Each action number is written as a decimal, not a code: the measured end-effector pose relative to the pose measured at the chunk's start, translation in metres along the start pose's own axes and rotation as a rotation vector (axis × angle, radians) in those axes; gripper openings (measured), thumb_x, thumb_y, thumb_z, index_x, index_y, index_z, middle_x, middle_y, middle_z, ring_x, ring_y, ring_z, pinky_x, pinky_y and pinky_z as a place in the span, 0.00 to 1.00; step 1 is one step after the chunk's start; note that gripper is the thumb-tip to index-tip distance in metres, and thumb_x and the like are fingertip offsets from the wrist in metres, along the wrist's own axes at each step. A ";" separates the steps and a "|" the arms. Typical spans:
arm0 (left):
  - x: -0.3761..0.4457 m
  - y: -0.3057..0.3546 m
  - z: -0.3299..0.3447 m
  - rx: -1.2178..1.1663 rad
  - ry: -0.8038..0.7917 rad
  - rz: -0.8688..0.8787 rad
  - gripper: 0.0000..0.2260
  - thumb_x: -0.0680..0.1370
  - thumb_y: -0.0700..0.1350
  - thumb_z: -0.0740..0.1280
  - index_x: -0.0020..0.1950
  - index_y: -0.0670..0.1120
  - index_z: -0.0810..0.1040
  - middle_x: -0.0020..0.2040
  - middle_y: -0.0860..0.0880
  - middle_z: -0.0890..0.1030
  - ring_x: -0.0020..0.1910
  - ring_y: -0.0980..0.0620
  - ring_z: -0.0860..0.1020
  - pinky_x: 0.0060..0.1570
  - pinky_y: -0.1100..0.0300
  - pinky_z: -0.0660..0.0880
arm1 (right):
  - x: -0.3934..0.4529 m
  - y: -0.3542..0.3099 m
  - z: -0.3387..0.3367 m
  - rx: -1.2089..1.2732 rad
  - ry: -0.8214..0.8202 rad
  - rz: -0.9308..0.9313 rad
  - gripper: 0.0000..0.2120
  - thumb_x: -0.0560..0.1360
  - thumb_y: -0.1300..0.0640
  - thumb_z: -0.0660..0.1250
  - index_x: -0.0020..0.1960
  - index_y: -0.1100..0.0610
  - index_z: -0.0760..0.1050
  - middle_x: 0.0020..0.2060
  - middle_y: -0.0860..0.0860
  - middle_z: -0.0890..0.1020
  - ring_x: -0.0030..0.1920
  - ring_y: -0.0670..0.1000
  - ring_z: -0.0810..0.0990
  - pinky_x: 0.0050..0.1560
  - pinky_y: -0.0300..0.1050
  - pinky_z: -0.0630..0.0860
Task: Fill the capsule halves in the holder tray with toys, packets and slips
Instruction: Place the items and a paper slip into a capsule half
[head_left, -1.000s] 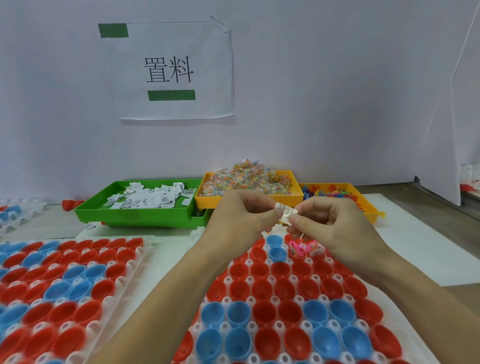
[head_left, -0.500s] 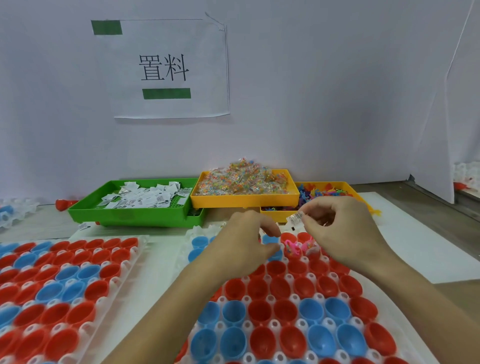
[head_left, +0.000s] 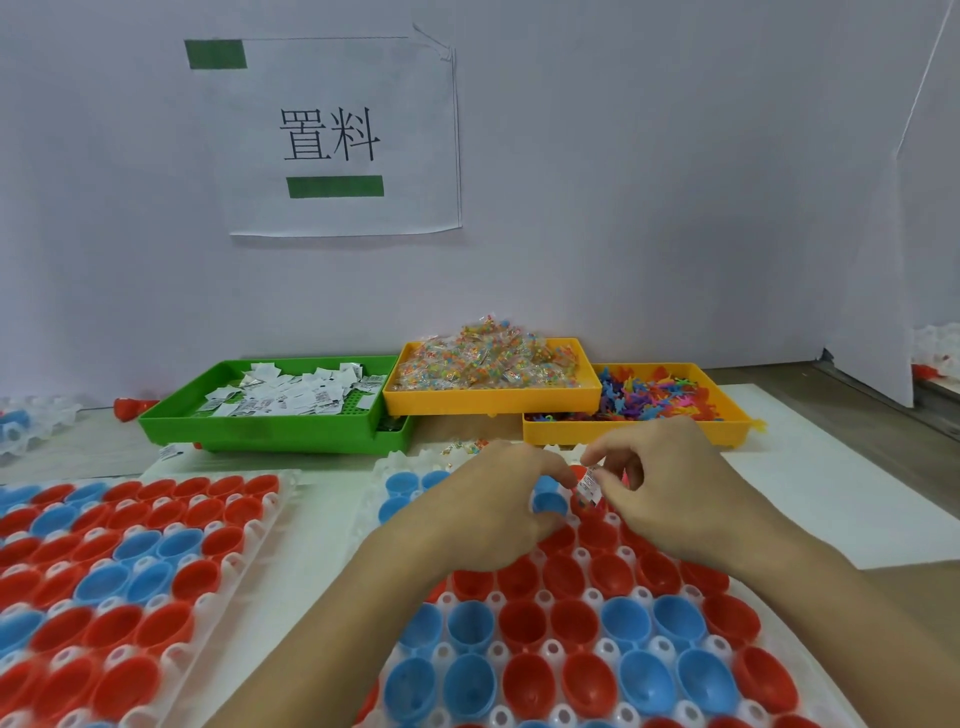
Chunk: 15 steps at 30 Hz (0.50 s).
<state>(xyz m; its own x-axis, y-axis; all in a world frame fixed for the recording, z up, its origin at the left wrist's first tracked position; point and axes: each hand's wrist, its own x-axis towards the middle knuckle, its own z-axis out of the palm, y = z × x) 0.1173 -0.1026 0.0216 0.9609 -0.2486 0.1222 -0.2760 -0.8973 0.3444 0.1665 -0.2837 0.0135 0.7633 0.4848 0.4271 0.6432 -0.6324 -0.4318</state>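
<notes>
Capsule halves, red and blue, sit in a second tray (head_left: 270, 512) at the far left, all with the open side up. Behind it stands a green bin (head_left: 270, 434) with white slips (head_left: 296, 395) scattered inside. Next to it is a yellow bin (head_left: 493, 402) piled with clear packets (head_left: 488, 361), and just right of that an orange bin (head_left: 634, 434) holds small colourful toys (head_left: 654, 397). On the wall above hangs a paper sign (head_left: 343, 135).

In front of the bins lies the holder tray (head_left: 644, 597), full of red and blue halves. The left hand (head_left: 483, 514) rests over its far rows, fingers curled down, and the fingertips touch a blue half (head_left: 548, 499); I cannot tell if they grip it. Just right, the right hand (head_left: 675, 493) pinches one slip (head_left: 591, 484) between thumb and forefinger. The slip hangs over the far rows of the holder tray, close beside the blue half.
</notes>
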 end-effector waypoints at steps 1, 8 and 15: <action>0.000 0.000 0.000 -0.001 -0.002 0.000 0.16 0.78 0.47 0.68 0.66 0.54 0.77 0.64 0.50 0.78 0.65 0.50 0.71 0.62 0.55 0.69 | 0.000 0.000 0.000 -0.009 -0.018 -0.017 0.08 0.76 0.59 0.69 0.52 0.50 0.85 0.33 0.36 0.77 0.42 0.30 0.75 0.39 0.28 0.72; 0.000 -0.001 0.000 -0.012 -0.005 0.011 0.14 0.78 0.48 0.68 0.64 0.53 0.77 0.61 0.50 0.79 0.63 0.49 0.72 0.60 0.55 0.70 | 0.001 0.004 -0.002 -0.084 -0.061 -0.101 0.13 0.75 0.63 0.67 0.50 0.49 0.86 0.39 0.37 0.79 0.41 0.32 0.74 0.42 0.25 0.68; 0.000 0.001 -0.001 -0.041 -0.006 0.018 0.14 0.79 0.46 0.67 0.64 0.54 0.78 0.61 0.51 0.79 0.61 0.50 0.73 0.56 0.60 0.68 | 0.002 0.006 0.004 -0.096 -0.084 -0.116 0.14 0.78 0.61 0.65 0.58 0.46 0.82 0.44 0.35 0.77 0.44 0.35 0.74 0.45 0.28 0.69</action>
<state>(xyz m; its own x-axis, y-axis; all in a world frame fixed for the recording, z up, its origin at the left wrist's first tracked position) 0.1172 -0.1032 0.0231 0.9557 -0.2673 0.1231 -0.2942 -0.8771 0.3797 0.1723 -0.2847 0.0085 0.6890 0.6044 0.4001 0.7219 -0.6216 -0.3041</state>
